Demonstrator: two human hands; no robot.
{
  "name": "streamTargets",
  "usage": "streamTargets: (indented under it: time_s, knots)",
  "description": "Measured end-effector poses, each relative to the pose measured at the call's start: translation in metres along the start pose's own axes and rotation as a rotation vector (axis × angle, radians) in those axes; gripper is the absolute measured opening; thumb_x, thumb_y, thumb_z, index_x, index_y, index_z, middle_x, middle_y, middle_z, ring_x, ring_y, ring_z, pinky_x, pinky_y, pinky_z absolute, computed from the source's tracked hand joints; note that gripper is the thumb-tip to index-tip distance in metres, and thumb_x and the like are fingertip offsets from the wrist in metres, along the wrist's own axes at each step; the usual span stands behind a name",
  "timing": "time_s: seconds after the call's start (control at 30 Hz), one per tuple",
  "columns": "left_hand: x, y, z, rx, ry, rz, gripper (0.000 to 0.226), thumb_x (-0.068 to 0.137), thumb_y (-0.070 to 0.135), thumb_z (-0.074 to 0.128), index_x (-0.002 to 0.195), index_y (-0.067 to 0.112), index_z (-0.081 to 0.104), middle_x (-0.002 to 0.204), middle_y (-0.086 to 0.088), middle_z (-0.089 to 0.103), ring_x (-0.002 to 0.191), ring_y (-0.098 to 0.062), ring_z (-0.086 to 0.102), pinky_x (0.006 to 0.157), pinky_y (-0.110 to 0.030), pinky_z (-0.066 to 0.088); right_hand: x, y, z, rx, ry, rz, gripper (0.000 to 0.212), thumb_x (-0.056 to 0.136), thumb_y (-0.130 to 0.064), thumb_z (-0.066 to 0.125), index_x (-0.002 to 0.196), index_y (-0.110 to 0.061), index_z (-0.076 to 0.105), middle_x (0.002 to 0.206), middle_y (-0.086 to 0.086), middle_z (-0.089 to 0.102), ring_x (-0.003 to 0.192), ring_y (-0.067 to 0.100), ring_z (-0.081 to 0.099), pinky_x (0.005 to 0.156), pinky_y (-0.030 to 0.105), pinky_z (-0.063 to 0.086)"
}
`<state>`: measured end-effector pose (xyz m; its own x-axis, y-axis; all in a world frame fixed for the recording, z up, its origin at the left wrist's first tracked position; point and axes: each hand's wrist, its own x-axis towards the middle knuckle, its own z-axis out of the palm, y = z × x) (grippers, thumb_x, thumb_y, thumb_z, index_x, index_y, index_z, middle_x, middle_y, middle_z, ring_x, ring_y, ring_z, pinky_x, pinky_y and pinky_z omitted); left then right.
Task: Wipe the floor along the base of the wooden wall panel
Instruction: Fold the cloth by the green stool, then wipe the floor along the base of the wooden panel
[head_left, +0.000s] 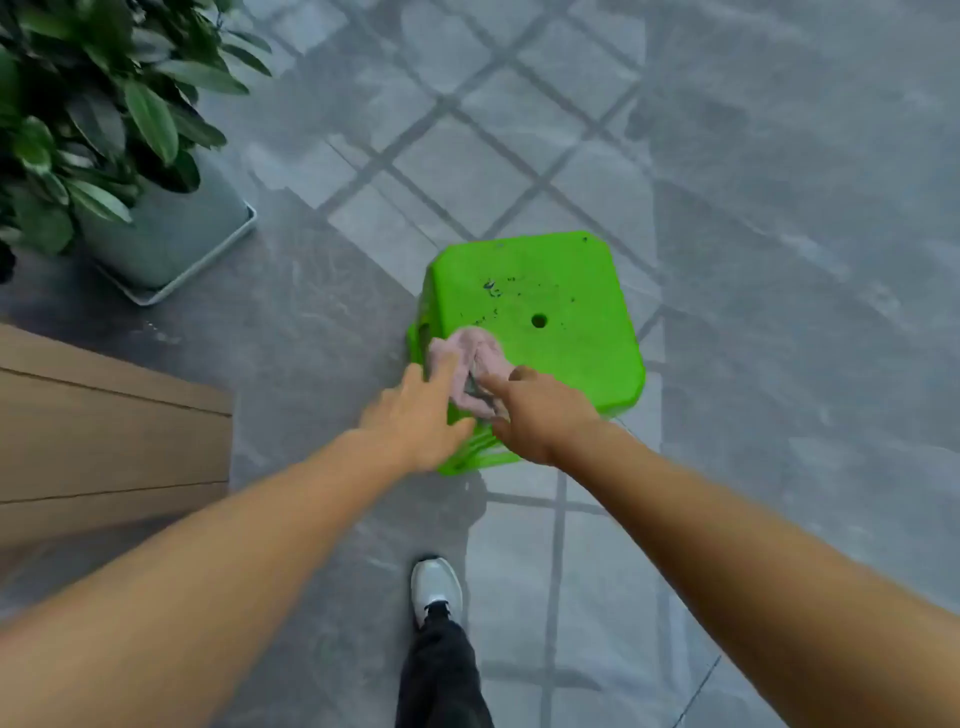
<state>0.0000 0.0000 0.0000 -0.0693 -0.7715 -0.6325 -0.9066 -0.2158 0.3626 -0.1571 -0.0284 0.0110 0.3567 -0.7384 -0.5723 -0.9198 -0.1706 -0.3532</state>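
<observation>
Grey tiled floor (779, 156), potted plant (93, 119) upper left, green stool (545, 291) centre.

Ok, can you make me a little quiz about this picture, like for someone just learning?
1. True or false: the pink crumpled cloth lies on the bright green plastic stool.
2. Which hands touch the cloth? A) left hand only B) right hand only C) both
3. Fill in: the leafy potted plant stands beyond the light brown wooden wall ____.

Key: 1 true; 2 C; 3 panel
</observation>
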Motion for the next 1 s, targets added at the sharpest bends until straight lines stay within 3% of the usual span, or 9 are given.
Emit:
streamTargets:
  time_s: [0.1, 0.17, 0.23, 0.33, 0.4, 0.53, 0.73, 0.9, 1.0]
  knots:
    - [0.067, -0.002, 0.029, -0.266, 0.167, -0.020, 0.090, 0.089, 0.047, 0.061, 0.158, 0.041, 0.004, 0.153, -0.016, 0.029, 0.128, -0.045, 0.054, 0.105, -0.048, 0.045, 0.057, 0.024, 0.034, 0.109, 0.140, -0.022, 0.069, 0.086, -0.030, 0.063, 0.149, -0.025, 0.034, 0.130, 0.028, 0.051, 0.119, 0.043, 0.049, 0.096, 0.047, 0.045]
    - [0.096, -0.010, 0.049, -0.470, 0.226, 0.008, 0.079, 0.090, 0.034, 0.063, 0.157, 0.040, 0.021, 0.153, -0.012, 0.034, 0.134, -0.036, 0.049, 0.110, -0.031, 0.038, 0.082, 0.028, 0.060, 0.064, 0.304, -0.066, 0.074, 0.081, -0.026, 0.066, 0.148, -0.021, 0.037, 0.132, 0.028, 0.050, 0.121, 0.041, 0.044, 0.097, 0.046, 0.038]
    - [0.109, -0.025, 0.070, -0.715, 0.325, 0.085, 0.055, 0.088, 0.016, 0.062, 0.140, 0.029, 0.050, 0.139, -0.007, 0.055, 0.128, -0.031, 0.052, 0.105, -0.023, 0.037, 0.095, 0.021, 0.084, 0.119, 0.482, -0.089, 0.065, 0.078, -0.021, 0.066, 0.140, -0.024, 0.049, 0.118, 0.024, 0.053, 0.108, 0.040, 0.048, 0.089, 0.044, 0.040]
    - [0.106, -0.059, 0.098, -1.096, 0.442, 0.076, 0.029, 0.086, 0.005, 0.063, 0.109, 0.020, 0.055, 0.102, -0.004, 0.067, 0.096, -0.020, 0.063, 0.090, -0.033, 0.049, 0.101, -0.011, 0.120, 0.065, 0.626, -0.109, 0.043, 0.082, -0.019, 0.060, 0.124, -0.029, 0.060, 0.109, 0.015, 0.052, 0.092, 0.035, 0.049, 0.076, 0.042, 0.043]
    - [0.090, -0.099, 0.130, -1.221, 0.485, -0.049, 0.019, 0.092, 0.005, 0.061, 0.101, 0.020, 0.054, 0.088, -0.002, 0.064, 0.080, -0.016, 0.057, 0.074, -0.032, 0.048, 0.103, -0.036, 0.155, -0.126, 0.547, -0.176, 0.036, 0.084, -0.022, 0.061, 0.119, -0.029, 0.061, 0.109, 0.011, 0.051, 0.093, 0.034, 0.049, 0.066, 0.040, 0.040]
    - [0.049, -0.201, 0.202, -1.268, 0.553, -0.356, 0.013, 0.092, 0.017, 0.065, 0.097, 0.026, 0.058, 0.069, 0.004, 0.062, 0.057, -0.011, 0.054, 0.046, -0.021, 0.042, 0.115, -0.083, 0.252, -0.081, 0.169, -0.375, 0.056, 0.076, -0.026, 0.072, 0.128, -0.027, 0.051, 0.116, 0.007, 0.043, 0.102, 0.030, 0.046, 0.056, 0.033, 0.035]
    - [0.065, -0.344, 0.273, -1.238, 0.632, -0.580, 0.022, 0.070, 0.031, 0.068, 0.085, 0.045, 0.059, 0.082, -0.005, 0.067, 0.074, -0.023, 0.057, 0.073, -0.055, 0.056, 0.192, -0.138, 0.389, -0.041, 0.048, -0.521, 0.051, 0.075, -0.024, 0.070, 0.124, -0.028, 0.055, 0.113, 0.008, 0.043, 0.101, 0.033, 0.049, 0.061, 0.036, 0.039]
    - [0.120, -0.438, 0.326, -1.195, 0.776, -0.579, 0.024, 0.072, 0.026, 0.071, 0.090, 0.036, 0.058, 0.086, -0.007, 0.067, 0.076, -0.025, 0.059, 0.079, -0.056, 0.057, 0.278, -0.165, 0.475, -0.112, 0.069, -0.638, 0.043, 0.075, -0.030, 0.065, 0.118, -0.028, 0.059, 0.112, 0.011, 0.045, 0.100, 0.036, 0.051, 0.065, 0.039, 0.048]
    - [0.157, -0.482, 0.343, -1.248, 0.874, -0.557, 0.036, 0.081, 0.021, 0.075, 0.114, 0.029, 0.062, 0.104, -0.009, 0.073, 0.095, -0.036, 0.071, 0.085, -0.054, 0.057, 0.333, -0.176, 0.515, -0.209, 0.099, -0.751, 0.053, 0.075, -0.032, 0.064, 0.127, -0.030, 0.054, 0.118, 0.011, 0.044, 0.102, 0.037, 0.049, 0.064, 0.039, 0.043]
